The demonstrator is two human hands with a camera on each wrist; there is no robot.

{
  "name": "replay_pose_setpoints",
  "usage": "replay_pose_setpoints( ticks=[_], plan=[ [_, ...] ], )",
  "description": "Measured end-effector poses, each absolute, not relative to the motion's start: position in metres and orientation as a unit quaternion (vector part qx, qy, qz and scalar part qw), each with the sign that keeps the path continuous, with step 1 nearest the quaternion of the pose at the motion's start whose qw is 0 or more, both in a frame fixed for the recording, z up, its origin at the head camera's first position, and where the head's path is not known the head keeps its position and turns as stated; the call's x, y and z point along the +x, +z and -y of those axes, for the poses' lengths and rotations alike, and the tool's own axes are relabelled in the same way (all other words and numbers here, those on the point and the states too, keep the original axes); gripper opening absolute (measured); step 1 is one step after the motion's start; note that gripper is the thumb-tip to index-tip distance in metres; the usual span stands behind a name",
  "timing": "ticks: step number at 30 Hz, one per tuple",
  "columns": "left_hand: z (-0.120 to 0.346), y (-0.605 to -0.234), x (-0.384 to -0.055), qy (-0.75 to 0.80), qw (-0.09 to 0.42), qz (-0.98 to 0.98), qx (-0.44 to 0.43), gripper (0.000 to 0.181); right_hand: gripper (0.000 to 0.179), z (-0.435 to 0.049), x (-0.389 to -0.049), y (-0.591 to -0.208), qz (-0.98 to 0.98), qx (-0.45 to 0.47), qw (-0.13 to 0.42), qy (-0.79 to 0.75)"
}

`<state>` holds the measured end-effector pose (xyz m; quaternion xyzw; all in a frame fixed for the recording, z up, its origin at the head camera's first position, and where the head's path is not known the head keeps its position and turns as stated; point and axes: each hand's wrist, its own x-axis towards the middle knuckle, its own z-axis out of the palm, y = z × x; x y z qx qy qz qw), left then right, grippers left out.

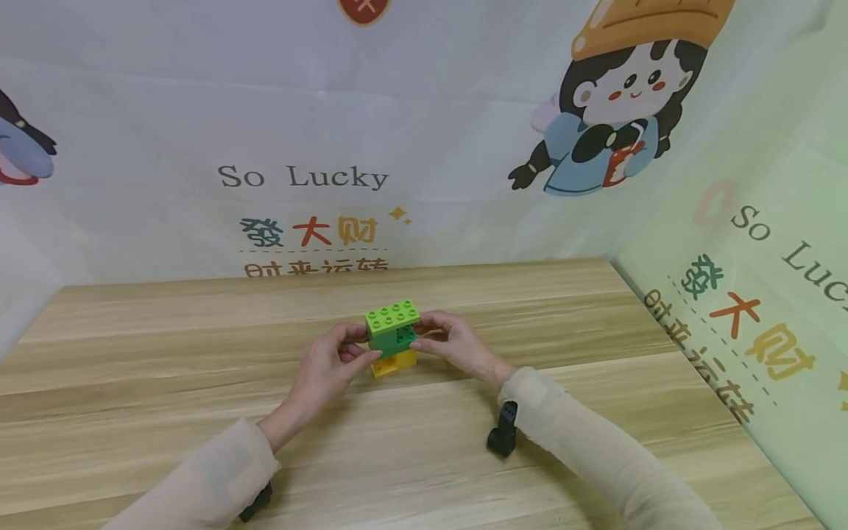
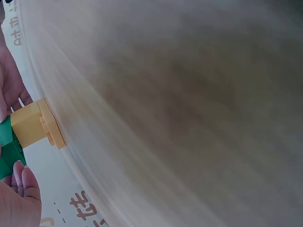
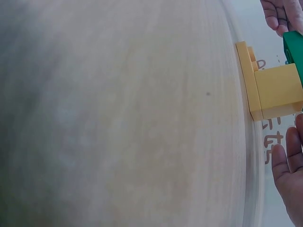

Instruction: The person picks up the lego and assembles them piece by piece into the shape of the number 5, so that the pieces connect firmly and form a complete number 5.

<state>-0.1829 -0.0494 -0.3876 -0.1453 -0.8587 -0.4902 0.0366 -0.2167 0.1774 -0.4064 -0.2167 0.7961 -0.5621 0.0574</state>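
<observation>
A small stack of toy building bricks stands on the table between both hands. At its top is a light green brick (image 1: pixel 392 318) with several studs; a darker green brick (image 1: pixel 382 343) lies beneath it. Lowest are a yellow brick (image 1: pixel 407 358) and a flatter yellow piece (image 3: pixel 249 85). My left hand (image 1: pixel 331 361) grips the green part from the left, thumb at its lower front corner. From the right, my right hand (image 1: pixel 457 342) pinches the green part, thumb in front and fingers partly hidden behind. Both wrist views show the yellow bricks below the fingers.
The wooden table (image 1: pixel 165 353) spreads around the stack. A printed white backdrop (image 1: pixel 397 110) rises at the rear, and another printed sheet (image 1: pixel 782 221) borders the right side. A black device (image 1: pixel 503 430) hangs at the right wrist, another (image 1: pixel 257 503) at the left.
</observation>
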Motion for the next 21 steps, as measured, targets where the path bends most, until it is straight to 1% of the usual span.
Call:
replay_pose_setpoints(
  ticks=[9,21],
  plan=[
    [0.0506,-0.3893,-0.1836,-0.479,0.050,0.861,-0.165,0.035,0.035,-0.1762,-0.2166,-0.4050,-0.801,-0.216,0.057,-0.556],
    [0.0514,-0.3869,-0.1894,-0.497,0.029,0.853,-0.158,0.037,0.036,-0.1734,-0.2179,-0.4024,-0.826,-0.191,0.053,-0.528]
  ],
)
